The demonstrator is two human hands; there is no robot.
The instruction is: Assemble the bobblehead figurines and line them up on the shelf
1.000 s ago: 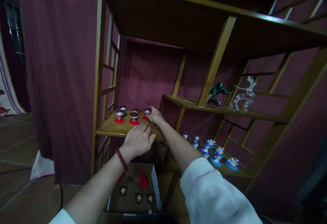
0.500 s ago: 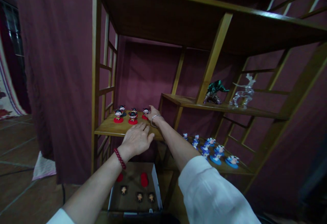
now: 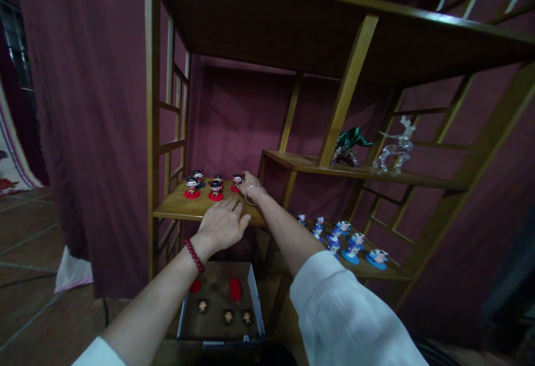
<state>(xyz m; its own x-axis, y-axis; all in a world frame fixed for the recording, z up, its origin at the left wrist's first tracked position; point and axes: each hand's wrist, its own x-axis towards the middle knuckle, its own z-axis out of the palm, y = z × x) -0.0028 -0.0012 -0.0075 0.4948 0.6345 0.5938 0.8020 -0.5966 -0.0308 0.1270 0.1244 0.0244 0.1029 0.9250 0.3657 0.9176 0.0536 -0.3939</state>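
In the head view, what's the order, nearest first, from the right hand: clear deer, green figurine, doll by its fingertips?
1. Doll, just left of the right hand.
2. Green figurine, up to its right.
3. Clear deer, farther right.

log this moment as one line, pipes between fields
right hand: touching rightmost red-based figurine | left hand: open, palm down at shelf edge | box below: red pieces, small figures

Middle rear doll (image 3: 218,177): partly hidden by front doll (image 3: 215,188).
Right hand (image 3: 251,183): grip too small to be told.
Cabinet (image 3: 349,87): cut off above.
Right sleeve (image 3: 349,307): cut off below.
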